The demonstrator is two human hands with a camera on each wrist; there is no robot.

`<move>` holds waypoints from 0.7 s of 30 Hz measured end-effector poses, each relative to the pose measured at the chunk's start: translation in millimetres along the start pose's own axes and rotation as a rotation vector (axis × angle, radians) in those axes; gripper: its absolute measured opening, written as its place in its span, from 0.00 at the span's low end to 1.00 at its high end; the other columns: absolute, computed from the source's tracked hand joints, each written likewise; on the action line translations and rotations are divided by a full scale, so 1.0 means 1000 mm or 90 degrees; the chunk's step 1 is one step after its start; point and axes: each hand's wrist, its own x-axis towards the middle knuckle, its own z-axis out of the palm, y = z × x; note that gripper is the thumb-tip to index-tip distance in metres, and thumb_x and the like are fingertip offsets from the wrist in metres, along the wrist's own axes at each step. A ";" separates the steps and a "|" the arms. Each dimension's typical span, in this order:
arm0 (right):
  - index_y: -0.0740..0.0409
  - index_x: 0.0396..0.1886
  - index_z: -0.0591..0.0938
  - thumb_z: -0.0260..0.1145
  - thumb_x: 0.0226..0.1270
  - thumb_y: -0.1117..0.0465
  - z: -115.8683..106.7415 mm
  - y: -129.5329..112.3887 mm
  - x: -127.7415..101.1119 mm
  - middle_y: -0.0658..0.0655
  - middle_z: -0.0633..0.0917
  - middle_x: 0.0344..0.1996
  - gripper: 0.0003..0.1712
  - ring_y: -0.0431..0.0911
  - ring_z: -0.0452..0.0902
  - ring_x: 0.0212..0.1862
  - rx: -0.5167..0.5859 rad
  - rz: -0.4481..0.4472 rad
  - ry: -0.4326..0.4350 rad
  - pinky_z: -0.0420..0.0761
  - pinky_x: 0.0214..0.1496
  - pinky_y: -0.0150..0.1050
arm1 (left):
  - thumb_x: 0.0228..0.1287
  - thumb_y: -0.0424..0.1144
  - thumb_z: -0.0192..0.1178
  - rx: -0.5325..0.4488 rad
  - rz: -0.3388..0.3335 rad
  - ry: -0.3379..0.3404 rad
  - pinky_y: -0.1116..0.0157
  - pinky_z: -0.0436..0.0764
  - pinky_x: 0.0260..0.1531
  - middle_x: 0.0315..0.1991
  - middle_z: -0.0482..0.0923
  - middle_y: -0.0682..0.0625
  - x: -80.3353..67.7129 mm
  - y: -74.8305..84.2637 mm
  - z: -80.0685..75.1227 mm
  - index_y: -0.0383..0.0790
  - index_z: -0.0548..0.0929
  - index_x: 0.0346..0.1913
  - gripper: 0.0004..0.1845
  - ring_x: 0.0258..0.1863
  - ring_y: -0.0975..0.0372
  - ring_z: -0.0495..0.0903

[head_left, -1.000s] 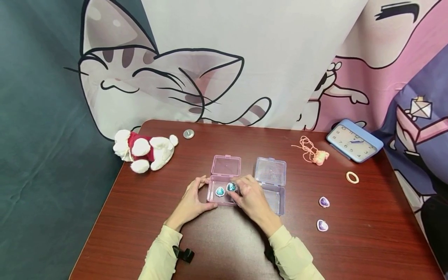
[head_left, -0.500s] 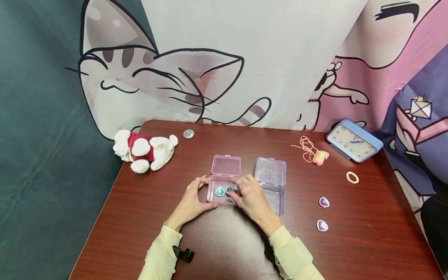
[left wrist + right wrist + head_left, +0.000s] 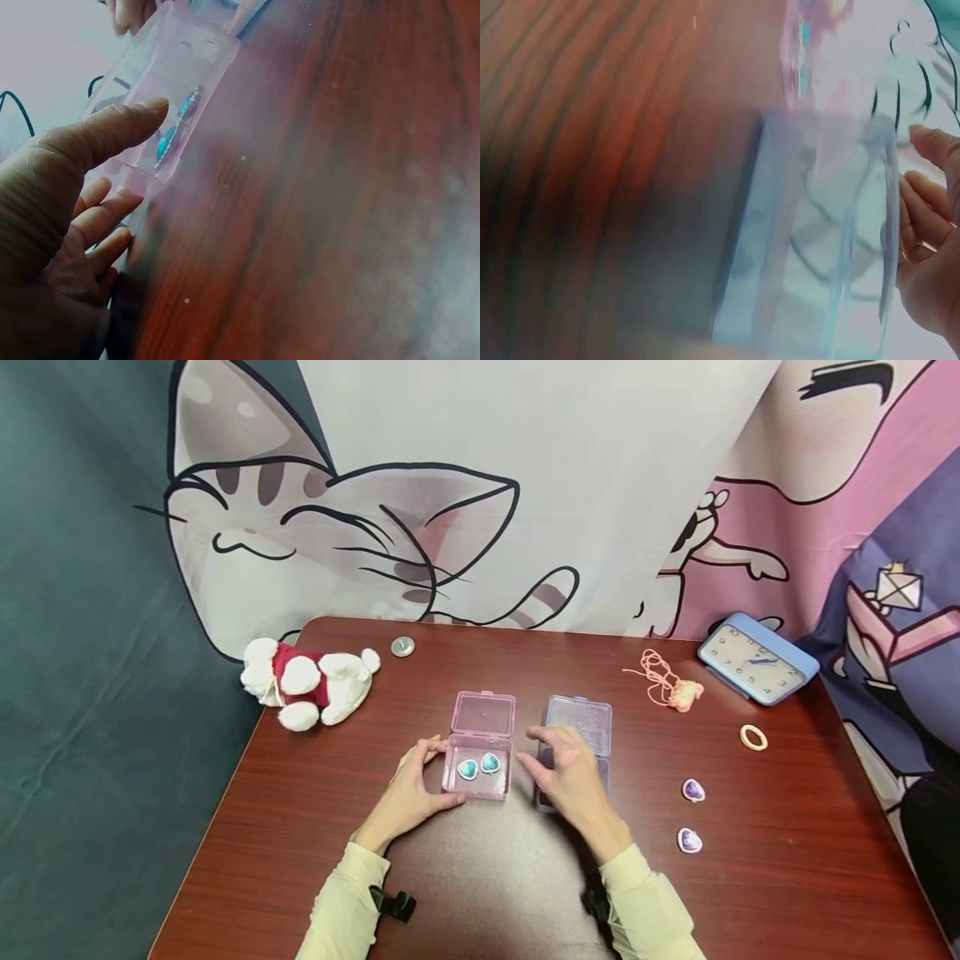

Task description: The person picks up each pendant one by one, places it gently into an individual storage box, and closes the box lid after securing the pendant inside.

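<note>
1. The pink box [image 3: 480,766] sits open mid-worktop [image 3: 487,893], two teal gems [image 3: 478,766] inside.
2. The left hand [image 3: 408,793] holds the box's left side, thumb on its rim [image 3: 112,131].
3. The right hand [image 3: 573,772], a second ago setting a gem in the pink box, has let go and moved over the blue box [image 3: 577,735], fingers loosely curled, grasping nothing.
4. Both teal gems now look stowed.
5. Two purple gems [image 3: 692,814] lie to the right.

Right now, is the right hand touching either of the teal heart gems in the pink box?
No, the right hand hovers over the purple box, apart from the two teal heart gems lying in the pink box.
</note>
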 end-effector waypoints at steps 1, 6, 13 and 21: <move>0.66 0.48 0.89 0.85 0.51 0.66 -0.005 0.004 -0.001 0.62 0.90 0.39 0.23 0.57 0.85 0.44 0.006 0.006 0.016 0.84 0.48 0.54 | 0.46 0.42 0.87 -0.002 0.002 0.000 0.39 0.54 0.77 0.72 0.74 0.48 0.000 0.000 0.000 0.46 0.74 0.61 0.40 0.79 0.47 0.62; 0.66 0.47 0.89 0.83 0.54 0.68 -0.035 0.024 -0.014 0.61 0.90 0.36 0.20 0.54 0.87 0.38 0.011 0.054 0.082 0.86 0.42 0.46 | 0.47 0.43 0.86 -0.008 -0.001 -0.010 0.41 0.55 0.77 0.73 0.73 0.50 -0.002 0.000 0.000 0.45 0.71 0.65 0.44 0.78 0.50 0.64; 0.66 0.45 0.90 0.80 0.56 0.72 -0.063 0.048 -0.046 0.57 0.90 0.32 0.16 0.42 0.84 0.31 -0.017 0.133 0.151 0.77 0.38 0.18 | 0.47 0.42 0.87 -0.041 0.008 -0.022 0.47 0.59 0.78 0.80 0.63 0.56 -0.006 0.012 -0.002 0.44 0.64 0.73 0.53 0.80 0.55 0.61; 0.65 0.45 0.90 0.80 0.57 0.72 -0.075 0.055 -0.074 0.56 0.91 0.33 0.15 0.29 0.80 0.33 -0.028 0.168 0.167 0.77 0.38 0.17 | 0.45 0.39 0.88 -0.039 0.121 0.012 0.49 0.62 0.76 0.82 0.60 0.50 -0.002 0.063 -0.001 0.46 0.60 0.78 0.59 0.80 0.55 0.61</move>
